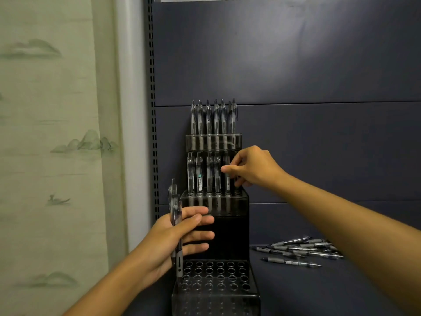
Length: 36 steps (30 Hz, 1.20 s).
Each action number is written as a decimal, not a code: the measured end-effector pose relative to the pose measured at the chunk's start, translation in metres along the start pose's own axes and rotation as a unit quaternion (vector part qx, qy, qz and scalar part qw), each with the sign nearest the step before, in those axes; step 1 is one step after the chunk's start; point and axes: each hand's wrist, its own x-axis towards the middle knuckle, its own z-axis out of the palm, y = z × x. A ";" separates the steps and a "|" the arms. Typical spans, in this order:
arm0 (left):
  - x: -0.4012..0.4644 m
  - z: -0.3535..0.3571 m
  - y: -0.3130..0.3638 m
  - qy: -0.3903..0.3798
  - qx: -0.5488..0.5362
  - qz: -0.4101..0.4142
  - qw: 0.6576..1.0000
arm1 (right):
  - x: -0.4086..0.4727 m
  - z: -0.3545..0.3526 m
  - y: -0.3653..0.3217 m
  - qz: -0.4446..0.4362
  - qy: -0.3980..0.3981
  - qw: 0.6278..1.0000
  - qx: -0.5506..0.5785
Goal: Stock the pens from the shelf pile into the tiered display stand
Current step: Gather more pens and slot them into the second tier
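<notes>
at the far left hangs a pale curtain (50,156) printed with misty hills, beside the slotted upright of the shelf unit. the left hand (180,238) holds a small bundle of pens (175,215) upright against its palm, thumb across the barrels, fingers stretched out toward the display stand (215,236). the stand sits against the back edge of the shelf (319,288), near its left end. its top tier is filled with a row of pens, the middle tier holds a row almost complete, and the lowest tier shows only empty holes. the right hand (252,167) pinches a pen at the right end of the middle row, seemingly seating it. further right, the shelf pile (300,249) lies loose on the shelf, well apart from the stand. these pens look light, stiff and smooth-barrelled, so likely slippery; the rubber grip section seems the surest place to take hold, dropping each tip-down into a hole.
</notes>
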 end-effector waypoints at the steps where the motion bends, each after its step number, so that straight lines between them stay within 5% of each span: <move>1: 0.000 0.000 0.000 -0.002 0.000 -0.001 1.000 | -0.002 0.001 0.001 -0.006 0.001 1.000 -0.012; 5: 0.001 0.002 0.003 -0.013 0.003 0.007 1.000 | -0.015 -0.007 -0.006 -0.033 0.040 0.999 -0.010; 10: 0.005 0.009 0.006 -0.020 0.003 0.012 1.000 | -0.041 0.002 -0.030 -0.085 -0.082 0.988 0.096; 21: 0.004 0.028 0.008 -0.025 0.041 0.033 0.998 | -0.056 0.033 -0.035 -0.131 -0.113 0.982 0.072; 30: 0.005 0.008 0.001 -0.009 0.014 0.021 1.000 | -0.032 -0.011 -0.043 -0.029 0.012 0.952 0.306; 36: 0.007 -0.010 0.001 0.013 0.032 0.023 0.999 | -0.012 -0.048 -0.016 0.001 0.128 0.959 0.253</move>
